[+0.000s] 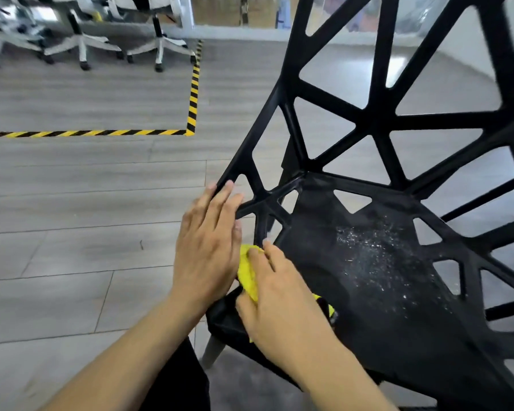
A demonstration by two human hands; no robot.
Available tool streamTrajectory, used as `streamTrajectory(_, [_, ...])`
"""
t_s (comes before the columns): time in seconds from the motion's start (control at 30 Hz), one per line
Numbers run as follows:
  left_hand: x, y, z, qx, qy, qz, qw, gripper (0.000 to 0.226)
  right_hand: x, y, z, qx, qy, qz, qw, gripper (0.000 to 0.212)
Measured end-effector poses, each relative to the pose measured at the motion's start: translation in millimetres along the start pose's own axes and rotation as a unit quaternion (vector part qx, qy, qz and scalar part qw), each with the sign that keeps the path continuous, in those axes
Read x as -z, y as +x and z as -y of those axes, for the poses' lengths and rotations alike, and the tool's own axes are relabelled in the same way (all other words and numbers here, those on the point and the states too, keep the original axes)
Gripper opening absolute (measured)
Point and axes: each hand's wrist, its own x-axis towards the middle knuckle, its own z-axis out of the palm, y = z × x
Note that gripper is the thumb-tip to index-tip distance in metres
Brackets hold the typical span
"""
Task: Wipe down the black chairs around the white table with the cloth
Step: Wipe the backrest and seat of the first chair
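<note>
One black chair (377,262) fills the right half of my head view, and I use it as my landmark. Its seat faces up, scuffed with pale specks near the middle, and its back of open triangular struts rises from the far edge of the seat toward the top right of the picture. The seat runs longest from the near corner by my wrists out toward the lower right.

One yellow cloth (248,272) lies bunched on the chair's near left corner, its long side running along the left edge of the seat; a second scrap of it shows just past my wrist, further in on the seat.

My two hands are both at that corner. My right hand (275,298) lies on top of the cloth, fingers bent over it and pressing it onto the seat. My left hand (209,241) is just left of the cloth, fingers straight and together, the tips touching the lowest side strut where the back meets the seat; it holds nothing.

Left of the chair, on the grey plank floor (86,247), one line of yellow-and-black tape (194,93) turns a corner. Beyond it I count three swivel chair bases (161,46) on castors, well apart from the black chair.
</note>
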Motion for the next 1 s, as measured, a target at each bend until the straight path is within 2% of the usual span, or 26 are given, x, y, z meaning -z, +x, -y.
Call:
streamTrajectory(0.03, [-0.4,-1.7,0.0,0.004,0.009,0.001,1.0,0.042,1.9,-4.7,-1.5,0.029,0.007,0.016,0.999,0.057])
streamTrajectory(0.07, [-1.7,-1.2,-0.5,0.002,0.015,0.004,1.0,0.042,2.8,-5.2,-8.0,0.051,0.013,-0.002,0.999,0.059])
streamTrajectory(0.17, [-4.9,-1.1,-1.9,-0.009,0.06,0.016,0.998,0.042,-7.0,20.7,-38.5,0.076,-0.025,-0.113,0.99,0.059])
streamTrajectory(0.23, [-7.3,-0.5,-2.9,-0.018,0.104,0.03,0.994,0.042,-14.9,57.1,-57.3,0.051,-0.068,-0.159,0.984,0.056])
streamTrajectory(0.3, [-8.6,0.1,-4.3,-0.021,0.136,0.042,0.99,0.044,-13.7,92.6,-71.1,0.004,-0.128,-0.185,0.974,0.045])
streamTrajectory(0.37, [-8.9,0.8,-6.5,-0.023,0.154,0.044,0.987,0.043,-0.1,122.3,-86.3,-0.039,-0.176,-0.215,0.96,0.03])
streamTrajectory(0.43, [-8.4,1.9,-9.9,-0.042,0.161,0.047,0.985,0.042,23.8,144.5,-106.0,-0.092,-0.185,-0.224,0.952,0.023])
streamTrajectory(0.5, [-9.2,1.6,-11.0,-0.076,0.158,0.057,0.983,0.04,46.8,166.4,-128.2,-0.116,-0.193,-0.218,0.95,0.024])
streamTrajectory(0.6, [-10.2,1.7,-11.0,-0.103,0.152,0.079,0.98,0.04,66.0,194.2,-140.8,-0.106,-0.232,-0.155,0.954,0.019])
streamTrajectory(0.7, [-12.6,3.5,-10.0,-0.096,0.144,0.095,0.98,0.04,71.6,208.5,-139.5,-0.043,-0.306,-0.094,0.946,0.019])
streamTrajectory(0.8, [-13.2,3.8,-11.4,-0.1,0.131,0.089,0.982,0.038,77.7,208.7,-151.3,0.014,-0.349,-0.081,0.934,0.017])
streamTrajectory(0.9, [-12.1,4.6,-11.4,-0.1,0.124,0.09,0.983,0.037,77.6,208.9,-158.4,0.027,-0.313,-0.075,0.946,0.016])
streamTrajectory(1.0, [-11.3,6.8,-13.3,-0.103,0.126,0.101,0.982,0.038,74.9,199.5,-153.5,0.009,-0.185,-0.087,0.979,0.021])
